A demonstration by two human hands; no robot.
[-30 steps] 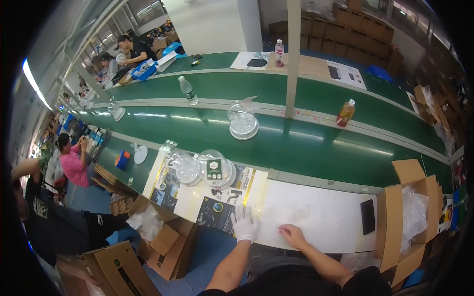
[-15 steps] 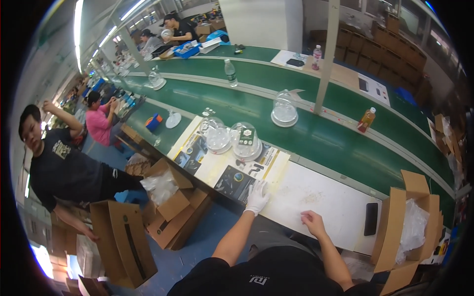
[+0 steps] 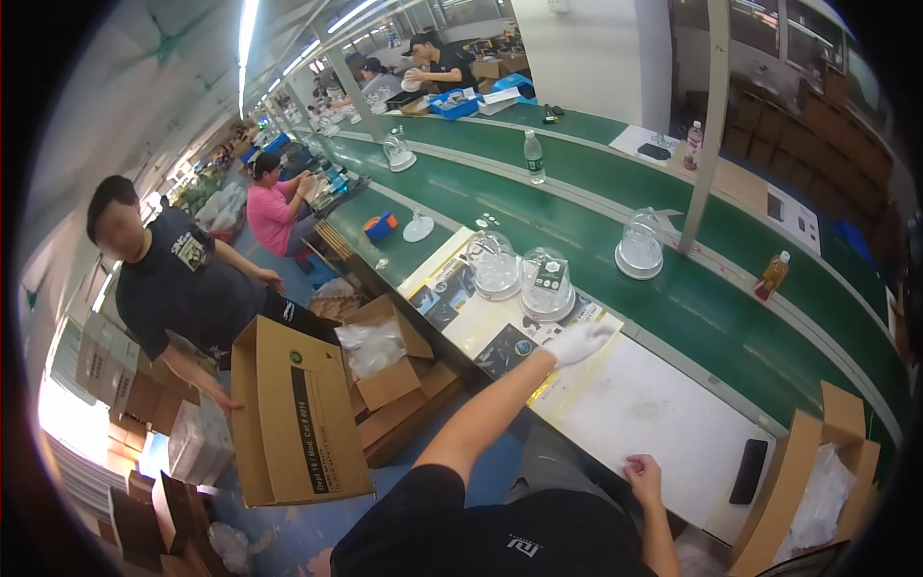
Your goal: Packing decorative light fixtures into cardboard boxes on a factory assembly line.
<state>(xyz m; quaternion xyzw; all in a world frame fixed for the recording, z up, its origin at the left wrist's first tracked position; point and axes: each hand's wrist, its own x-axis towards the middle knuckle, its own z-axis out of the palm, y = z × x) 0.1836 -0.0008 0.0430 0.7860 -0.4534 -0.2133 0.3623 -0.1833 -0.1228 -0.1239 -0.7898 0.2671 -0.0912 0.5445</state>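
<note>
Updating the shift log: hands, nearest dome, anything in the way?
Left hand gloved, open, over the bench. Right hand bare, curled. Nearest clear dome upright, left of left hand, untouched. Phone right of right hand.

Left clear dome [image 3: 494, 264] n right clear dome [image 3: 540, 292] both sit upright on whitish round bases [image 3: 547, 313] atop a printed sheet [image 3: 444, 302], right one w/ dk green label [image 3: 551, 276], can't rly tell if touching.

One fisheye view looks down from the person's head, over the black shirt [image 3: 510, 534]. The left hand [image 3: 580, 343], right hand [image 3: 642, 478] and white bench [image 3: 654, 409] sit close below. It faces forward across the green belt [image 3: 567, 207]; toward the dark, bent rim, detail is probably unreliable.
</note>
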